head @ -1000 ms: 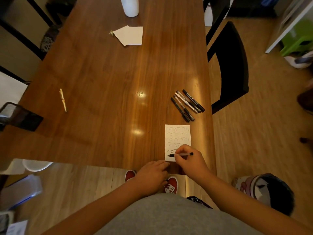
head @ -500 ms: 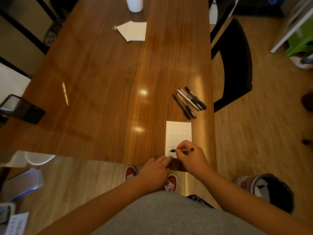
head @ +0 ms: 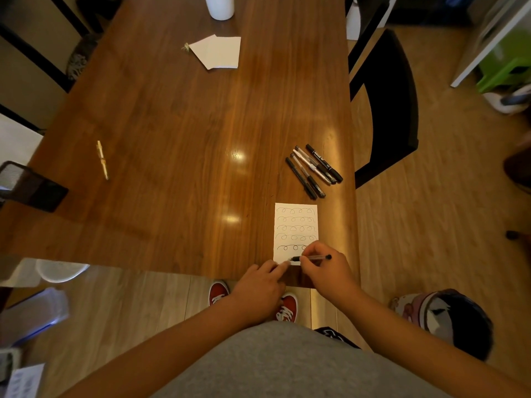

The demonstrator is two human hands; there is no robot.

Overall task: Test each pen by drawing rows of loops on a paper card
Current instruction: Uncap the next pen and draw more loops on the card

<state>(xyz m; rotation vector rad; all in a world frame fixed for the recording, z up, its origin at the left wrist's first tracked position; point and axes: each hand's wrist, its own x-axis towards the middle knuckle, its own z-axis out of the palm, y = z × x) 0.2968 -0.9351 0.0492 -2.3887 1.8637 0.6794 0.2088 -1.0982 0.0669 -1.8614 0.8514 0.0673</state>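
The right hand gripping the pen hides the paper card's near right corner and its nearest loop row's end, while the picture's top edge cuts off the far white cup.

White cup at the table's far edge; loose white sheets just nearer; black chair beside the right edge.

A home dining room — wooden table, black chair, laminate floor.
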